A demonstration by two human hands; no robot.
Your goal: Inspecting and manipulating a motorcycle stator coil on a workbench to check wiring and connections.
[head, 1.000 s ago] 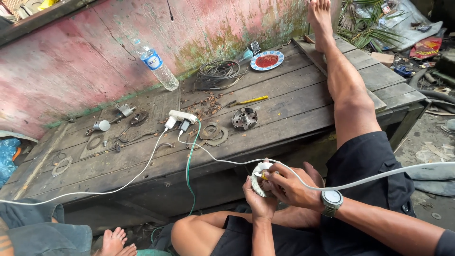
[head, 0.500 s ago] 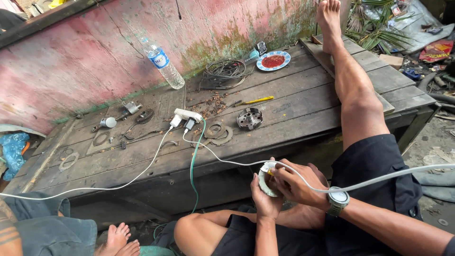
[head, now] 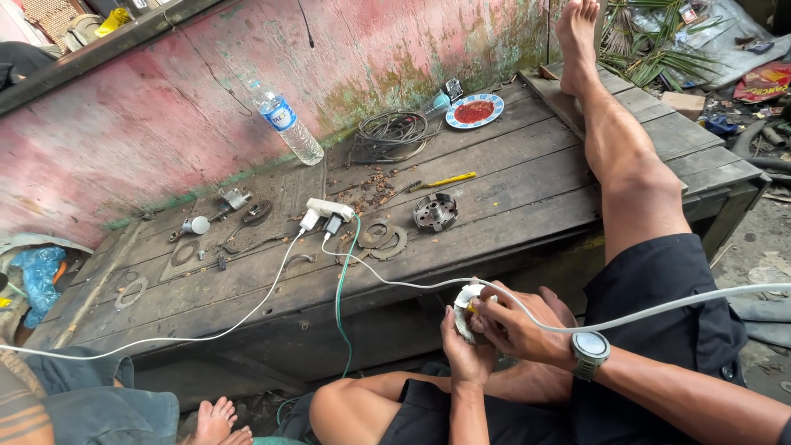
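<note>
The left hand point(head: 466, 350) cups a small round white metal part point(head: 464, 311) from below, steadying it in the lap, below the white power strip point(head: 328, 209) on the weathered wooden worktop point(head: 511, 198). The right hand point(head: 517, 328) pinches its top, fingers closed to work it.

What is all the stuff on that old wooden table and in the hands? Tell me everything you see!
Wooden table: one, grey-brown, against pink wall.
Plastic bottle: one, clear, leaning on wall.
Plate: one, white with red sauce, table's far end.
Wire coil: one, dark, beside plate.
Screwdriver: one, yellow handle, table middle.
Metal round part: one, grey, near table's front edge.
Power strip: one, white, table middle.
Round white part: one, held in both hands.
Left hand: underneath it.
Right hand: on top, wristwatch on that wrist.
</note>
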